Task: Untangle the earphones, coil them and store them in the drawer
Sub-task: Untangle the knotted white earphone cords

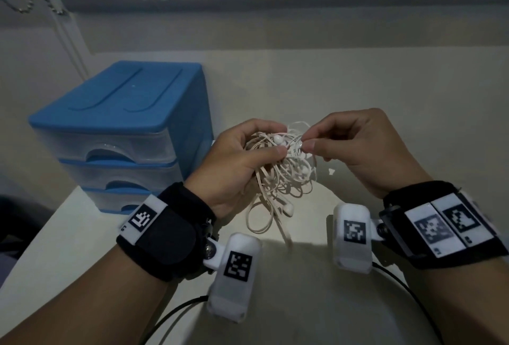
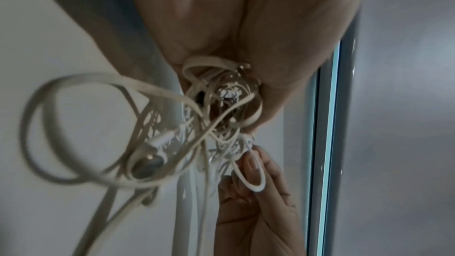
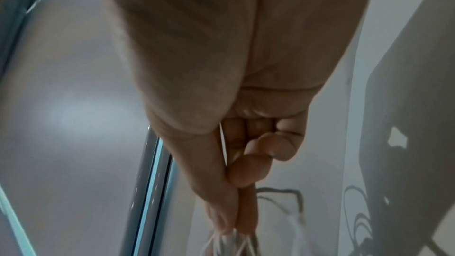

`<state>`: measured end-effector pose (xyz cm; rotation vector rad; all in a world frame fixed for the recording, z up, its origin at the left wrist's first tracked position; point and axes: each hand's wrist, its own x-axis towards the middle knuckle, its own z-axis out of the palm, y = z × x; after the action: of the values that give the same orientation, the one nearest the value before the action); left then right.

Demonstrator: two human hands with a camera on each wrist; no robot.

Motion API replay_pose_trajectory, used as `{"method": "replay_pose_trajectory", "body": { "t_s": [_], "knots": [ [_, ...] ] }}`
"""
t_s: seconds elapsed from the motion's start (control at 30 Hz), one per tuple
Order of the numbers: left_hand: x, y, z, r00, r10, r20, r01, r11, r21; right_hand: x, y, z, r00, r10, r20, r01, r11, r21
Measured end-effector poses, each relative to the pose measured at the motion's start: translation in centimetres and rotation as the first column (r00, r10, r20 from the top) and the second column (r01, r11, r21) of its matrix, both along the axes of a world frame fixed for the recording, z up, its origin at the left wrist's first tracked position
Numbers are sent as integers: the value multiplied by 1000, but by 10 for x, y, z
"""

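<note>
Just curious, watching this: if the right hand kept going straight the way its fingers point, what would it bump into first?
Most likely the earphones it already pinches, then the left hand gripping that tangle just beyond. Depth is hard to judge, but nothing else seems to lie between the right hand and them.

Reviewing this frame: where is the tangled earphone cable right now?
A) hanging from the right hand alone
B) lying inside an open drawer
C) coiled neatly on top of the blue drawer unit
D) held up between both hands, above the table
D: the left hand grips the earphones bundle while the right hand pinches a strand; the drawer unit is shut.
</note>
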<state>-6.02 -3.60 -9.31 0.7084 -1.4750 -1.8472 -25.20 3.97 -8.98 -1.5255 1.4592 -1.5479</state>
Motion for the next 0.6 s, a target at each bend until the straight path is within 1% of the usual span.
{"method": "replay_pose_trajectory", "body": {
  "t_s": [0.17, 0.3, 0.37, 0.43, 0.6],
  "knots": [
    [-1, 0, 2, 996, 67, -64, -70, 997, -40, 4, 1, 1, 1000, 25, -13, -24, 999, 32],
    [0, -1, 8, 992, 60, -115, -56, 998, 38, -2, 0, 1, 997, -79, 25, 79, 997, 1],
    [0, 0, 8, 993, 43, -107, -41, 999, 21, -3, 0, 1, 994, -97, 43, 96, 995, 5],
    [0, 0, 7, 996, 32, -83, -33, 999, -17, -3, 0, 2, 995, -85, 46, 84, 996, 16],
    [-1, 1, 3, 1000, 15, 24, -14, 999, -51, 0, -1, 3, 996, -43, 78, 42, 999, 17]
  ]
}}
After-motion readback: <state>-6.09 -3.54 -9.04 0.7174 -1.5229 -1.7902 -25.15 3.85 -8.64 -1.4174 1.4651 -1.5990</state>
